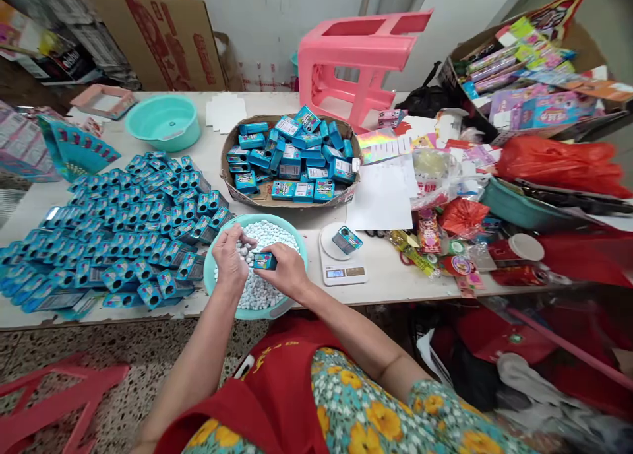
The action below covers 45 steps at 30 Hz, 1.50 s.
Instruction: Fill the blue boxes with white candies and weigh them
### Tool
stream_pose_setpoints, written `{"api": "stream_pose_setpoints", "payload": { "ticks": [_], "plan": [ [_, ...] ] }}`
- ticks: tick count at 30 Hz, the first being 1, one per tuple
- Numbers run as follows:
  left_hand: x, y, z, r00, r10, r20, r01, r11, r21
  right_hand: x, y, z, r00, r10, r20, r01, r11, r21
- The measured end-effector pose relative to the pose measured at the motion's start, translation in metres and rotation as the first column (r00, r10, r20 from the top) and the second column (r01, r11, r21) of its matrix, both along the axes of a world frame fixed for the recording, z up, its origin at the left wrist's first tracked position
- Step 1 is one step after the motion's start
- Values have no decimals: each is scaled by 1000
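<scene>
Over a teal bowl [213, 279] heaped with small white candies [270, 233], both my hands meet. My right hand [287, 269] grips a small blue box [264, 261] by its end. My left hand [228, 259] is curled beside the box's other end, fingertips pinched on some white candies. A second blue box [347, 240] lies on a small white digital scale [341, 259] just right of the bowl.
Several open blue boxes [123, 236] are heaped on the table at left. A round basket [232, 187] of blue boxes sits behind the bowl. An empty teal basin [163, 121], a tipped pink stool [363, 61], white paper [380, 196] and red bags [554, 163] surround them.
</scene>
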<state>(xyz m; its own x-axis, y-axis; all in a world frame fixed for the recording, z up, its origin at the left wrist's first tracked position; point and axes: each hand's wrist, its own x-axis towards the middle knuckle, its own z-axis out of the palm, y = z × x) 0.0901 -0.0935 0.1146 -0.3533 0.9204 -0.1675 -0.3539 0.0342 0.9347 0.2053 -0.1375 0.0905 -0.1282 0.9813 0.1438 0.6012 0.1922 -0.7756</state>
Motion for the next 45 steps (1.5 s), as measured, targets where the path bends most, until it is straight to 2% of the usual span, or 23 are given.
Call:
{"api": "stream_pose_setpoints", "payload": {
  "ticks": [9,16,19,24,26,28,30,31,32,34,35,36,37,39,41,42,43,45],
  "plan": [
    [24,-3,3,997,68,22,-67,996,-51,24,-5,3,995,-11,-98,13,1000,12],
    [7,-1,-1,999,-1,49,5,997,-72,12,-3,0,992,-25,-120,31,999,43],
    [-6,1,-2,993,-74,88,80,994,-73,-3,-1,-2,990,-56,-128,61,997,38],
    [-27,3,1,929,-338,152,347,937,-34,-26,-3,-7,974,-141,-176,140,990,-15],
    [-38,7,-2,928,-340,156,344,939,2,-27,-8,-7,955,-189,-230,183,982,-45],
    [-52,14,-13,961,-264,82,264,964,21,-23,-16,-6,929,-231,-291,216,973,-81],
    [-66,19,-34,954,-247,-168,250,968,-4,-15,-24,-3,901,-273,-337,249,962,-113],
    [-71,20,-48,895,-277,-350,281,959,-41,-10,-27,-2,890,-292,-351,265,956,-125],
    [-75,19,-62,784,-317,-534,315,944,-97,-4,-28,-1,883,-306,-357,277,952,-131],
    [-74,15,-92,490,-359,-794,312,923,-225,5,-28,-2,879,-316,-358,289,949,-130],
    [-70,12,-104,366,-364,-857,273,922,-275,8,-27,-3,879,-317,-355,289,948,-130],
    [-64,9,-115,277,-368,-888,226,923,-312,12,-24,-5,881,-316,-353,289,949,-129],
    [-56,6,-123,215,-380,-900,189,920,-344,15,-21,-6,882,-314,-351,287,949,-126],
    [-41,5,-131,157,-413,-897,158,907,-391,21,-16,-10,889,-303,-345,281,953,-112],
    [-30,6,-132,173,-439,-882,166,895,-413,28,-13,-12,901,-278,-333,264,961,-87],
    [-27,8,-131,215,-439,-872,165,897,-411,32,-12,-13,908,-264,-324,252,964,-78],
    [-25,9,-129,289,-432,-854,157,902,-403,35,-11,-13,915,-252,-314,242,968,-71],
    [-24,11,-124,543,-388,-744,128,915,-383,42,-9,-12,932,-221,-288,214,975,-56]
  ]
}}
